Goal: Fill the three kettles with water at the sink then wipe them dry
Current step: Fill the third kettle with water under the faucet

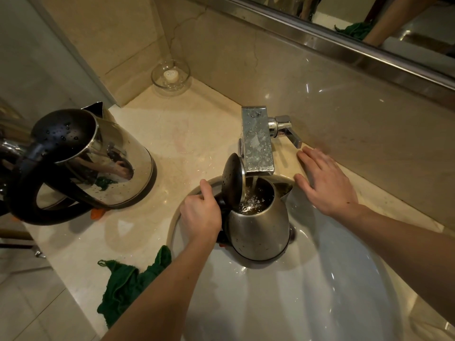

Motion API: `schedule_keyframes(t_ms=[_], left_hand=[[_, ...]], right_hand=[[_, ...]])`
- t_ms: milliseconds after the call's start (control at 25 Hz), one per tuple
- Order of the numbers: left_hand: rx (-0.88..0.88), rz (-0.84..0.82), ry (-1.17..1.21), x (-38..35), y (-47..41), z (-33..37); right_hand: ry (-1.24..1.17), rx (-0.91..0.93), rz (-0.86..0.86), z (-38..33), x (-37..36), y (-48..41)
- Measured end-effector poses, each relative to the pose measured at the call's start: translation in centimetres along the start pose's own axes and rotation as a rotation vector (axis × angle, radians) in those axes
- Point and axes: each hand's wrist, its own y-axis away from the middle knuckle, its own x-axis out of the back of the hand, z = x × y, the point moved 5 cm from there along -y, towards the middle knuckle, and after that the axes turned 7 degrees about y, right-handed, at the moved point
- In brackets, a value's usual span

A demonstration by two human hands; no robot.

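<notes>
A steel kettle (258, 230) stands in the white sink (307, 291) with its black lid (232, 180) flipped up. Water runs from the chrome tap (258, 141) into its open top. My left hand (200, 215) grips the kettle's black handle. My right hand (327, 180) rests flat and spread on the counter beside the tap, just below the tap lever (286, 130). A second steel kettle (105, 163) with a wet black lid stands on the counter at the left. Part of another shiny kettle (9, 146) shows at the far left edge. A green cloth (128, 281) lies crumpled on the counter's front edge.
A glass bowl (170, 77) with a small white candle sits in the back corner of the marble counter (187, 134). A mirror (369, 23) with a metal frame runs along the wall above. Something small and orange (97, 212) peeks out under the left kettle.
</notes>
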Motion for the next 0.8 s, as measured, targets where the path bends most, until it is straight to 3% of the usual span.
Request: schedule_keyframes(t_ms=[800], left_hand=[[-0.006, 0.005, 0.008, -0.16, 0.03, -0.17]], right_hand=[[-0.011, 0.0, 0.005, -0.04, 0.06, 0.03]])
